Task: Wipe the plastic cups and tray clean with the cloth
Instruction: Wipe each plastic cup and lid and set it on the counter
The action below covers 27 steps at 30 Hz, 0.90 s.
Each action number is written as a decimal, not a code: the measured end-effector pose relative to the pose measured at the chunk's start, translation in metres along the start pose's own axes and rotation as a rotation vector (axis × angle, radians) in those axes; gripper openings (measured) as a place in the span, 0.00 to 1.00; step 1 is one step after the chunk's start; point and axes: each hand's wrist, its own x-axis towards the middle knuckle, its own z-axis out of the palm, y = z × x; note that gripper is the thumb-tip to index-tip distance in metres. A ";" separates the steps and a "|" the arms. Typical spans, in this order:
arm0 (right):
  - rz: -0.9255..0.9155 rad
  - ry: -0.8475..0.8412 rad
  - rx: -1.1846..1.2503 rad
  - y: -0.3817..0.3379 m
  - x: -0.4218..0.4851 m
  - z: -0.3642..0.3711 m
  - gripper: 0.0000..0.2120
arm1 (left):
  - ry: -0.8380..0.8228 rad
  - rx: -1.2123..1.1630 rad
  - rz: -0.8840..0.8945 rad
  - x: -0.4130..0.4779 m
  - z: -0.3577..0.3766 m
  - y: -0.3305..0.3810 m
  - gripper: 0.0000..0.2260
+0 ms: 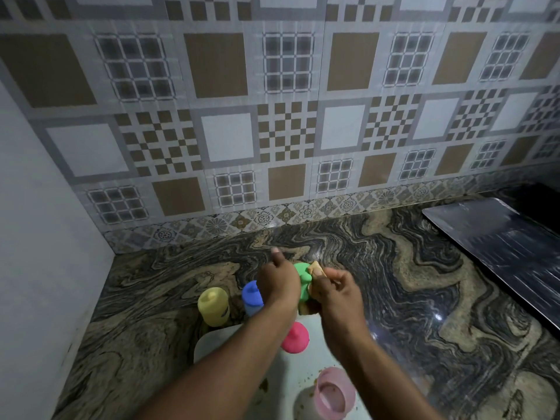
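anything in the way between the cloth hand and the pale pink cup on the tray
Nothing visible. The right hand holds the cloth against the green cup, which the left hand grips. The pale pink cup stands upright on the tray nearer the person, with only crumbs around it; the magenta cup sits off to the left.

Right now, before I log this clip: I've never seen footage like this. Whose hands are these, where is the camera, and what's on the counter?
No machine here: a person wears one camera on the head, looking down at their own hands. The left hand grips a green cup; the right hand holds a tan cloth against it. On the marbled counter a yellow cup and a blue cup stand upside down. A white tray holds a bright pink cup, upside down, and an upright pale pink cup with crumbs nearby.
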 end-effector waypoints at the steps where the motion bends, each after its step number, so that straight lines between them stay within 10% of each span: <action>1: -0.011 0.056 0.033 0.006 -0.004 0.003 0.05 | 0.020 -0.040 -0.030 0.002 0.001 -0.004 0.26; 7: 0.226 -0.304 -0.243 -0.035 0.016 -0.030 0.07 | -0.521 0.039 -0.110 0.017 0.000 -0.024 0.31; 12: 0.003 -0.055 -0.092 -0.006 0.000 -0.004 0.05 | -0.059 0.044 0.039 -0.001 -0.003 0.002 0.25; 15: -0.006 0.059 -0.114 0.006 -0.002 -0.006 0.06 | -0.156 -0.074 -0.082 0.001 0.001 -0.013 0.25; 18: 0.145 -0.202 -0.257 -0.017 0.016 -0.027 0.06 | -0.487 0.004 -0.107 0.009 -0.001 -0.026 0.21; 23: 0.043 -0.070 -0.044 -0.001 0.007 -0.006 0.04 | -0.019 -0.001 0.058 0.004 0.003 -0.008 0.23; 27: 0.079 0.078 0.144 0.026 -0.002 0.001 0.07 | 0.055 -0.032 -0.046 0.002 0.003 -0.014 0.23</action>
